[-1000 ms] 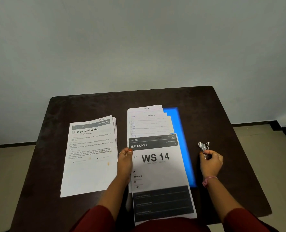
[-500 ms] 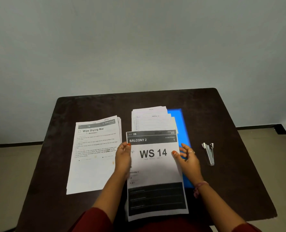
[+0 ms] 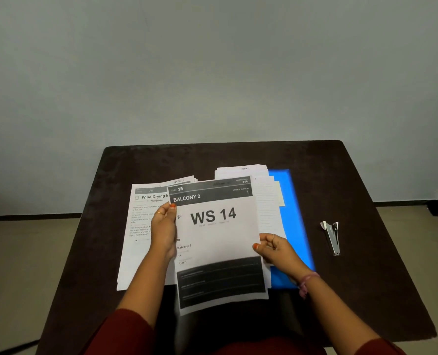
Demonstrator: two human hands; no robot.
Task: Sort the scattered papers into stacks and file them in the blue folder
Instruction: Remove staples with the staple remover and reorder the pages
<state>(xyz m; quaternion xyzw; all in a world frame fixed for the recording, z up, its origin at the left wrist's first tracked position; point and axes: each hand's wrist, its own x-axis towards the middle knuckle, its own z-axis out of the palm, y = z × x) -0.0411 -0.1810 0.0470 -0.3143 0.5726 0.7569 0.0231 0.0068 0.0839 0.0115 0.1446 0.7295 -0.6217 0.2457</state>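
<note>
While you hold the WS 14 sheet [image 3: 217, 242] above the dark matte counter [image 3: 361, 190], your left hand [image 3: 162, 230] pinches its left edge and your right hand [image 3: 276, 248] pinches its right edge. That thin, flat sheet overlaps the left stack [image 3: 138, 237] of printed pages. A lined stack [image 3: 264, 190] lies on the glossy blue folder [image 3: 293, 226]. Right of it, well apart, rests a metal stapler [image 3: 331, 237].
</note>
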